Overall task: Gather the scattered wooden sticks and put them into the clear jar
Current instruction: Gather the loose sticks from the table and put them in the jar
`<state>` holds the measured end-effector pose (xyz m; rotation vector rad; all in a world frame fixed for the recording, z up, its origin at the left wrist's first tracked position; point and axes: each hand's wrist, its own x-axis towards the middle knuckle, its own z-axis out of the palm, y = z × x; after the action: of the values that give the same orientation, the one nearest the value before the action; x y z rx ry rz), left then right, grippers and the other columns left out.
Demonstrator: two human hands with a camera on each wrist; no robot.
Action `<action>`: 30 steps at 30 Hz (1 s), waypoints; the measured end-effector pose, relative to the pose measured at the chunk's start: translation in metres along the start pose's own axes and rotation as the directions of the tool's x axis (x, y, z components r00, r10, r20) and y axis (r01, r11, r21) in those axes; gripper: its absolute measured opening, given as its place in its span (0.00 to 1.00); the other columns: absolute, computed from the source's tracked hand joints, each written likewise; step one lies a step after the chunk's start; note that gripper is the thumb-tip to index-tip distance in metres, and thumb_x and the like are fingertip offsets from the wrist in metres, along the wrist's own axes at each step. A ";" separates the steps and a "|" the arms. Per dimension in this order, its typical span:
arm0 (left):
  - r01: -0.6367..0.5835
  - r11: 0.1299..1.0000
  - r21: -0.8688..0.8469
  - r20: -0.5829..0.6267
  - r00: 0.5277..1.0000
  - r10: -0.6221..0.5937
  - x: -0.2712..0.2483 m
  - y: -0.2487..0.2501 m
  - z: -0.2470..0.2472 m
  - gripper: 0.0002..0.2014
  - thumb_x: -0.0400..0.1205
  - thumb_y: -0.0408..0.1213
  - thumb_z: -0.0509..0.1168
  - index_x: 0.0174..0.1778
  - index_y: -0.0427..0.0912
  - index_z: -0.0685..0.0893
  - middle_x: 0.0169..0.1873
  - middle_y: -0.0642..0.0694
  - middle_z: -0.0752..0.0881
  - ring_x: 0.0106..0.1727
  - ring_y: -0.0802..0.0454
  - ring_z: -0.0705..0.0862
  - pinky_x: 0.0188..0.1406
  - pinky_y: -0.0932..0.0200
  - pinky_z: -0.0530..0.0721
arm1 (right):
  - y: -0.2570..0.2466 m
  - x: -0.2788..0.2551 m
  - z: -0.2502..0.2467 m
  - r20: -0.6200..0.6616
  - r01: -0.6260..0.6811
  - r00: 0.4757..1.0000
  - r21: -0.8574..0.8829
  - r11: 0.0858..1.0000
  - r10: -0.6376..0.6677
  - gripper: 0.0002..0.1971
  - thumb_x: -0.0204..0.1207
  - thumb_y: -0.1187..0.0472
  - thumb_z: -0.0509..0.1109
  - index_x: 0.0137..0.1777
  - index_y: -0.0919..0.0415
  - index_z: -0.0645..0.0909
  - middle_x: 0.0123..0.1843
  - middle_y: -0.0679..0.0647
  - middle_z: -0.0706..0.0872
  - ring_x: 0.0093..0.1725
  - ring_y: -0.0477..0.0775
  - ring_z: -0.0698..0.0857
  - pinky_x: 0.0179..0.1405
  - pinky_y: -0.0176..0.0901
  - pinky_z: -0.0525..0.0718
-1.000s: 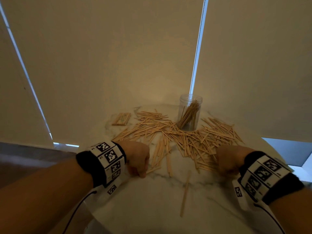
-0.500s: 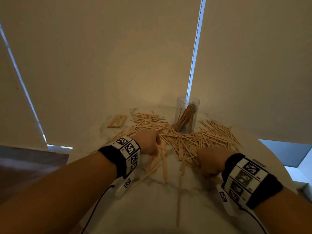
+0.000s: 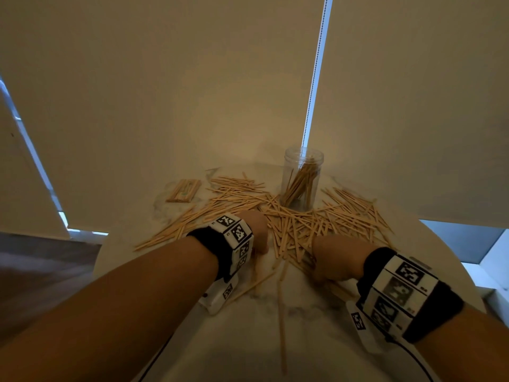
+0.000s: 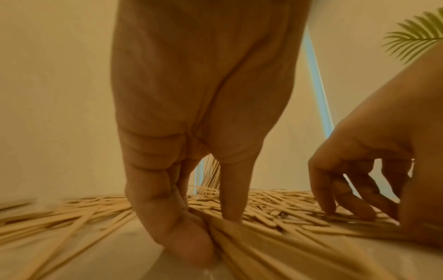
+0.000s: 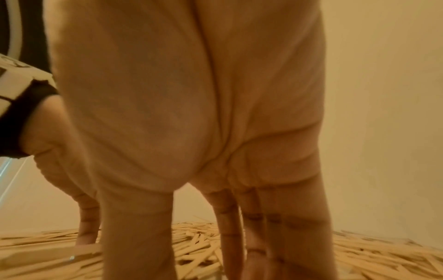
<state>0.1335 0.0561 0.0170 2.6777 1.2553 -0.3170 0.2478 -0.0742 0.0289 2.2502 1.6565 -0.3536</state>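
Wooden sticks [image 3: 303,221] lie scattered in a wide heap across the marble table [image 3: 325,343]. Behind the heap stands the clear jar [image 3: 301,177], upright and open, with several sticks leaning inside. My left hand [image 3: 257,232] is at the heap's near left edge. In the left wrist view it [image 4: 208,225] pinches a bunch of sticks [image 4: 251,252] between thumb and fingers. My right hand [image 3: 330,257] is at the near right edge. Its fingers [image 4: 354,199] are bent with the tips dug into the sticks, and the thumb [image 5: 136,236] stands opposite them.
A single long stick [image 3: 282,326] lies alone toward me. A flat bundle of sticks [image 3: 183,191] sits at the table's back left. Roller blinds with a bead cord [image 3: 316,70] hang close behind the jar. The round table edge curves off at both sides. A plant frond [image 4: 417,36] shows at the right.
Both hands have moved forward into the near edge of the heap and closer together. The left hand went farther and drew sticks in with it.
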 end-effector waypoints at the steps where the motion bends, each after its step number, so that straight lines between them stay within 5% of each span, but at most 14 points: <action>1: 0.002 1.000 -0.012 0.009 1.000 -0.002 -0.001 0.001 0.000 0.21 0.82 0.46 0.72 0.62 0.32 0.86 0.51 0.38 0.86 0.62 0.42 0.85 0.57 0.52 0.83 | -0.001 -0.001 0.000 -0.007 0.001 1.000 -0.003 1.000 -0.001 0.17 0.79 0.56 0.71 0.30 0.56 0.72 0.31 0.50 0.76 0.29 0.48 0.73 0.27 0.36 0.72; 7: 0.051 0.988 -0.146 0.098 0.994 -0.037 -0.001 0.001 -0.004 0.16 0.81 0.40 0.74 0.60 0.32 0.88 0.48 0.40 0.87 0.51 0.44 0.86 0.56 0.52 0.85 | -0.004 -0.007 0.001 -0.047 0.018 0.999 -0.001 1.000 -0.018 0.19 0.84 0.60 0.64 0.30 0.58 0.69 0.31 0.51 0.71 0.28 0.48 0.69 0.24 0.34 0.67; 11: 0.103 0.984 -0.146 0.083 0.992 -0.091 -0.004 -0.010 -0.006 0.07 0.83 0.37 0.68 0.45 0.37 0.87 0.32 0.47 0.78 0.34 0.50 0.78 0.40 0.55 0.81 | -0.003 -0.007 0.003 -0.037 -0.014 0.999 -0.012 1.000 0.013 0.18 0.82 0.61 0.66 0.30 0.57 0.69 0.31 0.50 0.74 0.27 0.46 0.72 0.24 0.33 0.71; 13: 0.122 0.942 -0.313 0.132 0.988 -0.084 -0.001 -0.020 -0.001 0.11 0.85 0.33 0.64 0.56 0.30 0.88 0.32 0.47 0.81 0.38 0.49 0.83 0.45 0.54 0.86 | -0.004 -0.006 0.004 -0.036 -0.022 0.999 -0.012 1.000 0.021 0.17 0.83 0.62 0.65 0.30 0.57 0.70 0.31 0.50 0.74 0.27 0.47 0.72 0.24 0.34 0.72; 15: 0.179 0.785 -0.593 0.214 0.975 -0.061 0.002 -0.027 0.007 0.16 0.89 0.30 0.56 0.66 0.24 0.81 0.34 0.43 0.84 0.34 0.48 0.86 0.38 0.55 0.88 | -0.004 -0.005 0.004 -0.041 -0.022 0.999 -0.011 1.000 0.022 0.18 0.83 0.63 0.64 0.30 0.57 0.70 0.31 0.51 0.73 0.28 0.47 0.71 0.27 0.36 0.73; 17: 0.228 0.561 -0.796 0.215 0.972 -0.091 -0.001 -0.028 0.012 0.14 0.91 0.31 0.52 0.61 0.25 0.79 0.36 0.38 0.85 0.27 0.49 0.87 0.27 0.58 0.88 | -0.005 -0.007 0.004 -0.039 -0.032 0.999 -0.014 0.999 0.031 0.18 0.84 0.64 0.63 0.30 0.58 0.69 0.31 0.51 0.73 0.28 0.47 0.71 0.27 0.35 0.73; 20: 0.209 0.397 -0.894 0.171 0.977 -0.130 -0.005 -0.026 0.010 0.13 0.90 0.28 0.51 0.45 0.32 0.79 0.34 0.37 0.83 0.31 0.46 0.83 0.38 0.51 0.87 | -0.004 -0.005 0.006 -0.026 -0.054 0.998 -0.014 0.998 0.054 0.18 0.83 0.66 0.63 0.30 0.58 0.68 0.31 0.51 0.72 0.28 0.47 0.70 0.24 0.32 0.70; 23: 0.140 0.386 -0.912 0.088 0.985 -0.149 -0.007 -0.023 0.005 0.13 0.88 0.26 0.52 0.39 0.34 0.76 0.29 0.40 0.76 0.28 0.47 0.74 0.34 0.51 0.77 | -0.003 -0.005 0.007 -0.032 -0.069 0.997 -0.013 0.998 0.068 0.19 0.84 0.64 0.61 0.30 0.58 0.68 0.31 0.51 0.71 0.27 0.47 0.68 0.23 0.33 0.66; 26: 0.107 0.365 -0.925 0.043 0.983 -0.181 -0.009 -0.020 0.003 0.09 0.89 0.29 0.53 0.46 0.35 0.75 0.27 0.43 0.70 0.25 0.50 0.66 0.24 0.57 0.67 | -0.002 -0.007 0.006 -0.032 -0.059 0.998 -0.026 0.998 0.058 0.20 0.87 0.62 0.59 0.29 0.57 0.67 0.31 0.50 0.70 0.28 0.46 0.67 0.23 0.33 0.64; 30: 0.039 0.485 -0.874 -0.062 0.980 -0.191 -0.005 -0.023 0.003 0.19 0.92 0.45 0.50 0.52 0.34 0.79 0.30 0.44 0.75 0.27 0.49 0.73 0.30 0.57 0.75 | 0.003 -0.010 0.006 -0.060 -0.041 0.997 0.020 0.999 0.042 0.20 0.86 0.64 0.58 0.29 0.58 0.69 0.31 0.50 0.72 0.28 0.46 0.69 0.24 0.32 0.67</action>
<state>0.1122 0.0658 0.0138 1.7234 1.1710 0.4443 0.2480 -0.0866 0.0277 2.3264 1.6398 -0.2948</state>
